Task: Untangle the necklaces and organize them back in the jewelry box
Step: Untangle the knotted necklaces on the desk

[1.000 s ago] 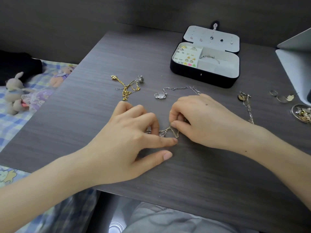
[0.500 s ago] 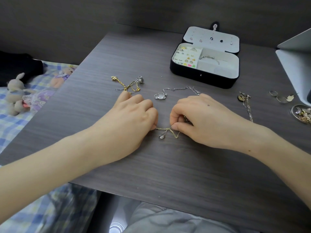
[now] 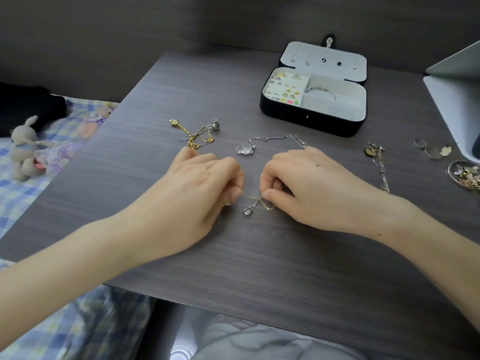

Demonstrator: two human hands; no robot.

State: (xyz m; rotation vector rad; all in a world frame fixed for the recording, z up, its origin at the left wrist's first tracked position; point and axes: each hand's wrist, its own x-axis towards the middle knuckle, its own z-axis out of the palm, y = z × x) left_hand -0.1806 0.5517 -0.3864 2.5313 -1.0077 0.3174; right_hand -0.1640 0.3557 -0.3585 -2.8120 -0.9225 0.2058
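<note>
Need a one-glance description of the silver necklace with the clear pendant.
Find the open black jewelry box on the table. Just nearer the person lies the silver necklace. Its chunky clear pendant sits at the chain's left end; the tangle to its left is mostly gold.

Both your forearms reach in over the near edge of the desk (image 3: 259,261), backs up. Your left grip (image 3: 197,188) is curled, thumb and forefinger pinching the tangled chain (image 3: 253,200). Your right grip (image 3: 309,185), just beside it, pinches the same chain, fingers tucked under.
</note>
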